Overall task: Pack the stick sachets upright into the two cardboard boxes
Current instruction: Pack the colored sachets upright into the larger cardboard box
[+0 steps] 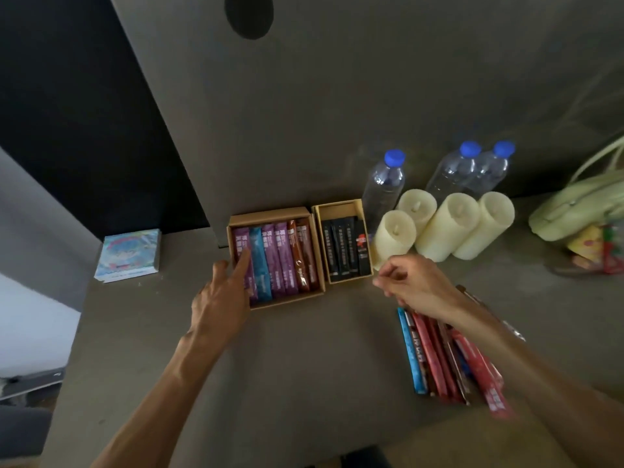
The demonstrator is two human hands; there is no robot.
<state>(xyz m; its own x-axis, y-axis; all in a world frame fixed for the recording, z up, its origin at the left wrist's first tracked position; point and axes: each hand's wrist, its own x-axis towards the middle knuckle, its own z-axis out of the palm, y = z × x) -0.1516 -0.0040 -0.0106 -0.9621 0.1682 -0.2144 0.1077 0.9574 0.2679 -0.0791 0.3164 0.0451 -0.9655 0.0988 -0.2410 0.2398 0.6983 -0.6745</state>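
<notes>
Head view. Grey-brown tabletop [304, 352] set against a large plain grey panel [337, 96]; dark wall to the left, pale floor below it. Two open cardboard boxes side by side at the table's far edge, touching or nearly so. Larger box [270, 214], on the left: six stick sachets [280, 261] packed in a row, three purple, one blue, two brown. Smaller box [337, 207], on the right: four black sachets [344, 251], one with a red mark, and free space at its far end. Loose pile of sachets [435, 363] lies flat on the table near right, one blue, the rest red; overlapped, count not readable. Left hand [219, 298]: forefinger straight, tip resting on the leftmost purple sachet, thumb spread, gripping nothing. Right hand [415, 285] hovers just beside the smaller box's near corner, fingers curled inward, thumb to forefinger, nothing seen in them; its forearm crosses the loose pile. Behind: three clear bottles [385, 184] with blue caps, four cream candles [445, 228]. One pale green bag [574, 211] far right. One small colourful booklet [130, 255] far left.
</notes>
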